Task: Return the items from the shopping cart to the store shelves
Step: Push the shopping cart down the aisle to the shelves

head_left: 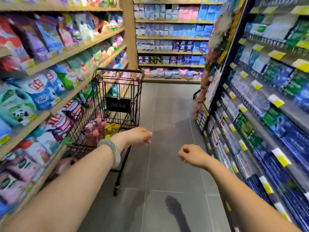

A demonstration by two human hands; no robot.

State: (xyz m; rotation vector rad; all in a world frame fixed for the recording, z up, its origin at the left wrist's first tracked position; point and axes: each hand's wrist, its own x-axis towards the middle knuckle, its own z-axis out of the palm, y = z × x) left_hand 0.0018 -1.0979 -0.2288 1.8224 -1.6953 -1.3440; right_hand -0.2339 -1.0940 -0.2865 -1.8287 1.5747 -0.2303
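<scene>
A black wire shopping cart stands in the aisle close to the left shelves. Inside it lie pink packets and a yellow packet. My left hand, with a pale green bangle on the wrist, hovers just right of the cart's near end, fingers loosely curled, holding nothing. My right hand hangs over the grey floor to the right, fingers also loosely curled and holding nothing. Neither hand touches the cart.
Wooden shelves on the left hold bags and bottles of laundry goods. Dark shelves on the right carry blue and green packs with yellow price tags. More shelving closes the aisle's far end. Grey tiled floor runs between.
</scene>
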